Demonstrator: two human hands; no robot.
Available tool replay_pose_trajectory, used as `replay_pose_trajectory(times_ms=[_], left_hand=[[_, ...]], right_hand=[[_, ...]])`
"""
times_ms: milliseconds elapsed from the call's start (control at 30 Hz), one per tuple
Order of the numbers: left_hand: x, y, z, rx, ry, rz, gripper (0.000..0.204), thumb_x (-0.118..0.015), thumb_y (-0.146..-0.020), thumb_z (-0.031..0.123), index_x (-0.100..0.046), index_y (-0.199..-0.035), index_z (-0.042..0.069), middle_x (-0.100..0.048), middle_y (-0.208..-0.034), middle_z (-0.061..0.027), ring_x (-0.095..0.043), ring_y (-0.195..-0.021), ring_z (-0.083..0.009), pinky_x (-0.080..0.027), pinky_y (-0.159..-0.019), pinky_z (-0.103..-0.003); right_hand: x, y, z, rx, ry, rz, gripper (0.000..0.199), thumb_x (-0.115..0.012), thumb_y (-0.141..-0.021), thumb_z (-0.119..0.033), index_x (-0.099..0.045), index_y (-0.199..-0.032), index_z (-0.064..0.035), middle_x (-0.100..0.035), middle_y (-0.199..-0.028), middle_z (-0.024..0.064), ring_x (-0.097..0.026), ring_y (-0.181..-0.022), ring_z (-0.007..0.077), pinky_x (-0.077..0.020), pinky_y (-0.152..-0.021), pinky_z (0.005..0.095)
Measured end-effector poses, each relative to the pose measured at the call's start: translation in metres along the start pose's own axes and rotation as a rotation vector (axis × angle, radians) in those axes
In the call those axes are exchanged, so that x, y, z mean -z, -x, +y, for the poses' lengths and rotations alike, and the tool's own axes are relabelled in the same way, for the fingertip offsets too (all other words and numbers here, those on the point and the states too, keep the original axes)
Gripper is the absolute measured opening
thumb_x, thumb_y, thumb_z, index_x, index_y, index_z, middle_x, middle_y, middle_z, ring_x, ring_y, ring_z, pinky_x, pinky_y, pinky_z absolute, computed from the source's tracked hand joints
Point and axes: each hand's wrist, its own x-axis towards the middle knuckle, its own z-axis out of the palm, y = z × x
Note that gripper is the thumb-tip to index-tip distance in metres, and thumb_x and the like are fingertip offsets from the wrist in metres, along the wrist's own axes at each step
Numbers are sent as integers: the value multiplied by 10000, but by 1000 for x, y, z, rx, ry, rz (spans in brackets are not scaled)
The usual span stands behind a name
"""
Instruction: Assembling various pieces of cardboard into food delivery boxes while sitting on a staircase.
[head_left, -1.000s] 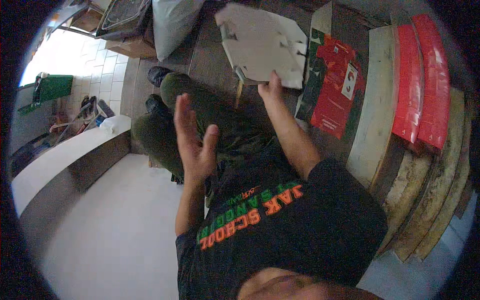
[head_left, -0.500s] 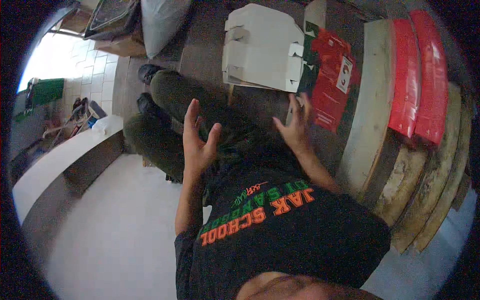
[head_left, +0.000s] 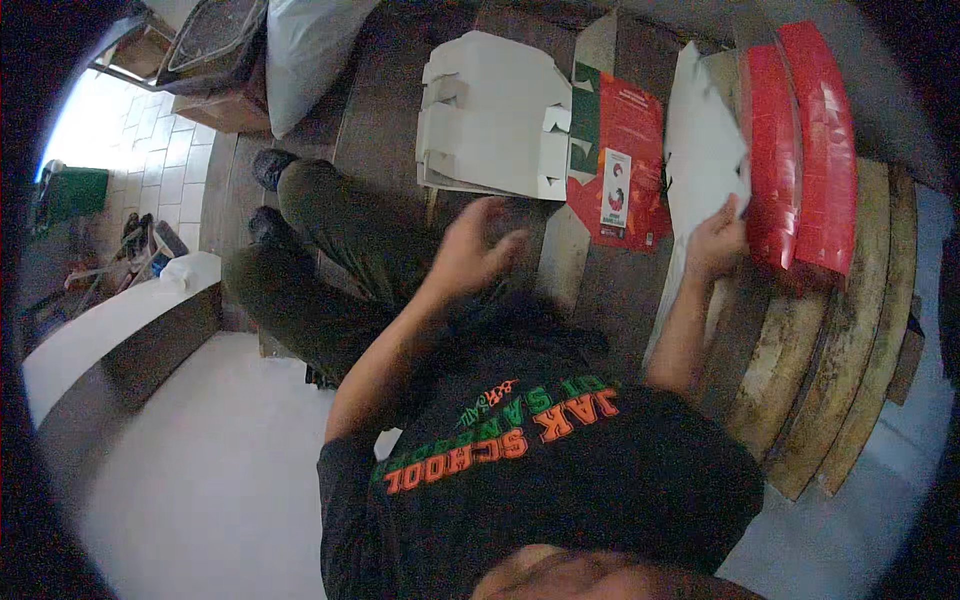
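Note:
My right hand (head_left: 717, 238) is closed on the near edge of a white cardboard sheet (head_left: 700, 140), which stands tilted beside a flat printed piece of red and green cardboard (head_left: 632, 130). My left hand (head_left: 473, 250) is over my lap with thumb and fingers apart, holding nothing. Just beyond it lies a stack of white die-cut cardboard blanks (head_left: 495, 115) with notched tabs along the sides.
Two shiny red packs (head_left: 815, 130) lie on weathered wooden planks (head_left: 800, 390) to the right. At the far left a white bag (head_left: 310, 60) leans by a cardboard box (head_left: 220, 108). A pale ledge (head_left: 110, 310) runs along the left.
My right hand has moved right and taken hold of the white cardboard sheet, which now stands up beside the red piece. My left hand has shifted right, toward the white stack.

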Motion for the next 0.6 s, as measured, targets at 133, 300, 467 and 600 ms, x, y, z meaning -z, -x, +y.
replay_pose_trajectory(times_ms=[133,300,467,600], left_hand=[[-101,-76,-39,86,-43,-231,638,-637,-765,453,-479,-1146,-33,-567,-1070,-216,-554,-1006,-350,-441,-863,-410],[-143,-126,-60,74,143,-144,492,-617,-803,384,-543,-1050,-34,-604,-962,-216,-583,-926,-358,-461,-801,-399],[-12,-95,11,-45,453,545,142,-467,-902,108,-551,-961,11,-594,-802,-75,-553,-724,-143,-462,-654,-297],[149,-21,46,-347,297,884,43,-488,-881,30,-528,-894,17,-597,-804,-45,-549,-702,-117,-457,-657,-271]], right_hand=[[25,-22,-5,-59,-177,349,608,-474,-902,-422,-510,-551,73,-497,-480,209,-470,-418,309,-363,-453,437],[51,-39,6,-327,-264,322,604,-454,-897,-470,-566,-870,123,-617,-790,246,-603,-661,313,-476,-571,403],[62,-40,-15,-637,-1041,191,645,-494,-861,-496,-404,-1238,19,-462,-1265,167,-481,-1095,303,-404,-911,429],[9,-24,-35,-661,-1234,-299,616,-440,-893,-457,-345,-1330,-33,-375,-1354,138,-388,-1206,275,-323,-996,416]])
